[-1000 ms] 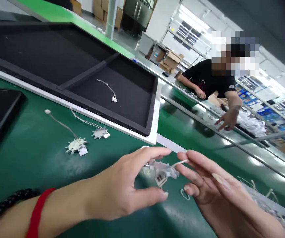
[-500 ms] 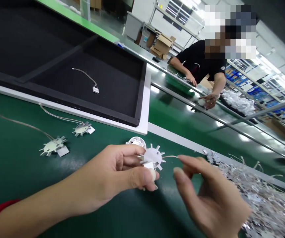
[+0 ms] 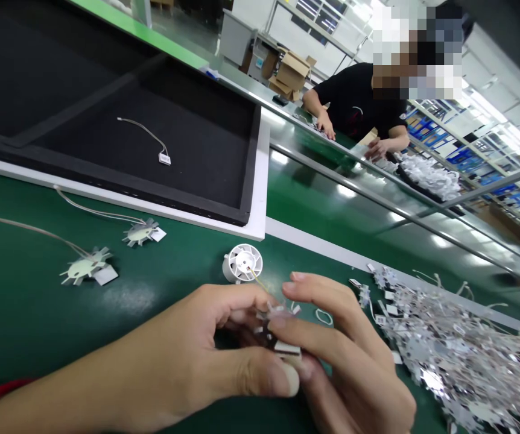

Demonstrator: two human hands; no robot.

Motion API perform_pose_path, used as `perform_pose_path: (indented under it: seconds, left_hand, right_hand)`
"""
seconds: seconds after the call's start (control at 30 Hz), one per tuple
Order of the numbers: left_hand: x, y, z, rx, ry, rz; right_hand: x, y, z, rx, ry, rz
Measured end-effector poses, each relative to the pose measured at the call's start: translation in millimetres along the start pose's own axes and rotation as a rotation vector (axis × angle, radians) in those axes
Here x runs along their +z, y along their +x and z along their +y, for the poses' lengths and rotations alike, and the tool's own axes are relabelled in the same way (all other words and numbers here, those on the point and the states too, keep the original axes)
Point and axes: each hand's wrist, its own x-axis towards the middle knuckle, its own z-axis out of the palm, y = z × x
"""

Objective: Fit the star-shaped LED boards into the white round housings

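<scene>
My left hand [image 3: 215, 343] grips a small toothed metal disc [image 3: 279, 312] with a white block [image 3: 289, 349] beside it, thumb in front and fingers behind. My right hand [image 3: 350, 343] closes on the same disc from the right, its fingers over the top and near the block. Fingers hide much of the piece, and it is slightly blurred. Just beyond them stands a round white spoked housing [image 3: 244, 260], with a thin yellowish wire running from its middle towards the hands. Two more toothed discs [image 3: 140, 232] with wires lie on the green table to the left.
A black-lined tray [image 3: 260, 199] with a white rim holds a small wired block [image 3: 164, 159]. At right lies a big heap of wired discs [image 3: 450, 355]. Across a metal rail [image 3: 332, 175], a co-worker [image 3: 345, 99] handles parts beside a white pile [image 3: 427, 175].
My right hand has moved left from the wire onto the disc, which both hands now hold lower and tilted. The white housing shows more fully. The co-worker's hands have shifted.
</scene>
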Motion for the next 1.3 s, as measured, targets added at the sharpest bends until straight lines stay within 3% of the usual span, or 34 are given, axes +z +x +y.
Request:
perform_pose_path:
  seconds: [0.13,0.27,0.53,0.73,1.07,1.3]
  left_hand:
    - [-1.3,1,2,-0.010,0.025,0.022]
    - [-1.2,1,-1,-0.007,-0.060,0.048]
    - [-6.3,7,-7,0.011,-0.206,0.018]
    - [-6.7,8,3,0.006,-0.288,0.093]
    - [-7.8,9,1,-0.010,-0.472,0.065]
    - [-7.7,9,2,-0.048,-0.563,0.100]
  right_hand:
    - [2,1,-3,0.198,0.226,0.017]
    - [6,3,-4,0.383,0.295,0.060]
    - [-4,9,-1,0.495,0.446,-0.014]
    - [-8,7,0,0.437,0.239,-0.007]
    - [0,13,3,0.120,0.130,0.060]
    - [-3,12,2,0.186,0.113,0.055]
